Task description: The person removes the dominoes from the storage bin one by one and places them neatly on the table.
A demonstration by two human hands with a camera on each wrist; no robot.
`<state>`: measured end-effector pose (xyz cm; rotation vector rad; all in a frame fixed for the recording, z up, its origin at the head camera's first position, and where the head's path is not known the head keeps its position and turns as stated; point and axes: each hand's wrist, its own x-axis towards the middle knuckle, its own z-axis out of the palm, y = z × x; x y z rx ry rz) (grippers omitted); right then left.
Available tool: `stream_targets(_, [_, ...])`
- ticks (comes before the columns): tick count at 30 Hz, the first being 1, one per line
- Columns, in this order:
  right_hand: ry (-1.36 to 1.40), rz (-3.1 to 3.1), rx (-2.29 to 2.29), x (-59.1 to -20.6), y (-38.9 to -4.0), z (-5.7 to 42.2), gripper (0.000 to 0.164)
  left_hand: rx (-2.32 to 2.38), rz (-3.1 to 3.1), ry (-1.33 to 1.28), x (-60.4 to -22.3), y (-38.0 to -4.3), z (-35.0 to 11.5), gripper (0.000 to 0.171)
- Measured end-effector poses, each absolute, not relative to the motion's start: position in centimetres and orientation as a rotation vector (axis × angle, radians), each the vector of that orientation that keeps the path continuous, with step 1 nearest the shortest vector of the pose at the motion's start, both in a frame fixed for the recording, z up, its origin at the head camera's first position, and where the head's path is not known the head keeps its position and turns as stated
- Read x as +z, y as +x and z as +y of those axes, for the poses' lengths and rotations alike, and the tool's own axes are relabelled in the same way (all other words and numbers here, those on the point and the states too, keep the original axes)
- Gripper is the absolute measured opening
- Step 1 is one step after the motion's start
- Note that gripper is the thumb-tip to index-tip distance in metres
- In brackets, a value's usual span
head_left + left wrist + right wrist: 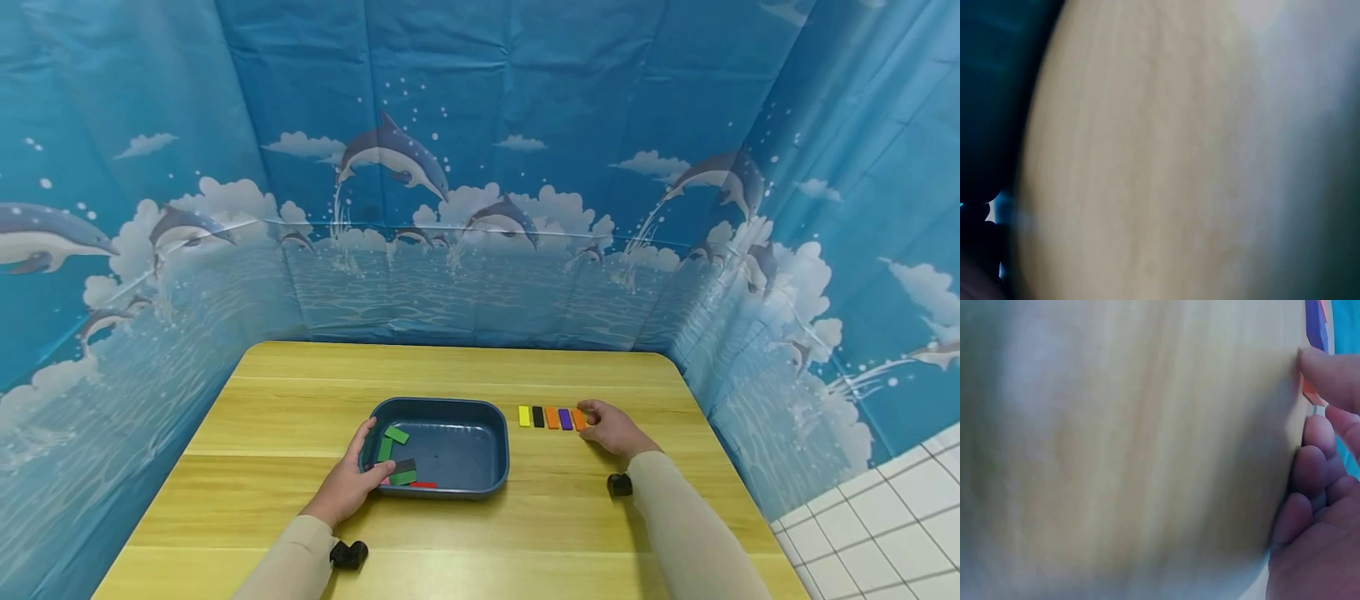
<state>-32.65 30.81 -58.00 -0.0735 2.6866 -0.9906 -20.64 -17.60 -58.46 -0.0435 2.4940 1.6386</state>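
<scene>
A dark blue plastic bin (468,493) stands on the table. My left hand (347,487) grips its left side, fingers along the outer wall and thumb over the rim near the blocks inside. Green blocks (386,449), a black block (405,466) and a red block (423,485) lie in the left part of the bin. To its right runs a row of flat blocks: yellow (524,417), black (537,417), orange (552,417) and purple (566,419). At the row's right end, my right hand (617,428) pinches another orange block (578,419) between thumb and forefinger, on the tabletop.
The wood-grain table (450,550) has rounded far corners. A blue curtain (480,283) printed with dolphins hangs behind it and along both sides. White tiles (892,508) show at the lower right. The left wrist view is mostly blurred tabletop.
</scene>
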Motion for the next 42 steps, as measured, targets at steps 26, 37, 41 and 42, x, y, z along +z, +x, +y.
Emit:
stream_targets(26, [-0.067, 2.705, -1.040, -55.5, -33.0, 28.1, 0.060, 1.645, 2.491, -0.056, -58.7, -20.6, -17.6, 0.080])
stream_targets(37, [-0.602, 2.715, -0.892, -49.9, -32.1, 14.4, 0.040, 1.602, 2.508, -0.049, -58.4, -20.5, -17.9, 0.082])
stream_targets(41, [-0.755, 2.655, -0.839, -49.8, -31.6, 9.9, 0.039, 1.563, 2.547, -0.062, -58.5, -20.6, -18.0, 0.082])
stream_targets(42, [-0.787, 2.642, -0.827, -50.0, -31.5, 9.0, 0.039, 1.545, 2.562, -0.064, -58.5, -20.6, -18.0, 0.082])
